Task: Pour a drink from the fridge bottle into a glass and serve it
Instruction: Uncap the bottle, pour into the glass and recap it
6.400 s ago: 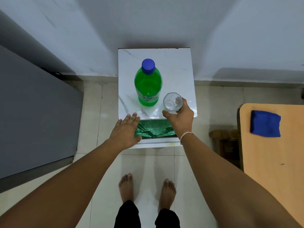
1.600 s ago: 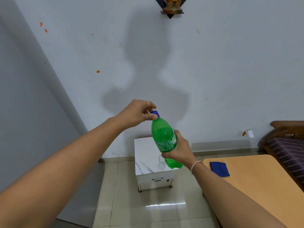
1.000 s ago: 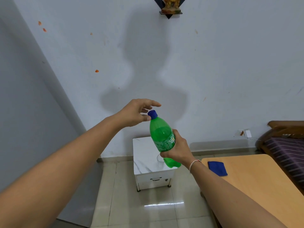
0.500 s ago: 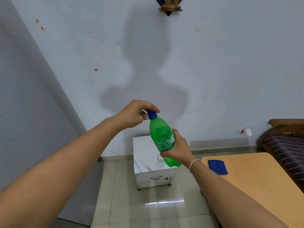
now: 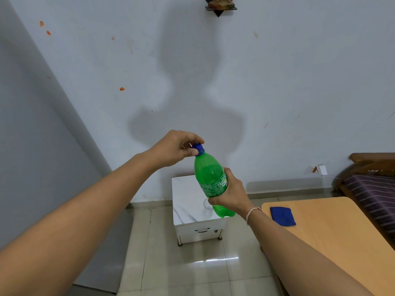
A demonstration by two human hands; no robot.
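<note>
Two hands are holding the green bottle point(image 5: 210, 180) up in the air. Right hand point(image 5: 232, 194) is wrapping around its middle. Left hand point(image 5: 178, 147) is pinching the blue cap point(image 5: 198, 148). Below, the glass point(image 5: 207, 203) is sitting on the white table point(image 5: 188, 201).

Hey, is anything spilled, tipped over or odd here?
No spill shows. The green bottle tilts only because the right hand holds it; the left hand grips its blue cap. Orange smudges mark the wall.

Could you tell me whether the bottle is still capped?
Capped: the blue cap sits on the bottle, pinched by the left hand; the right hand holds its body.
</note>
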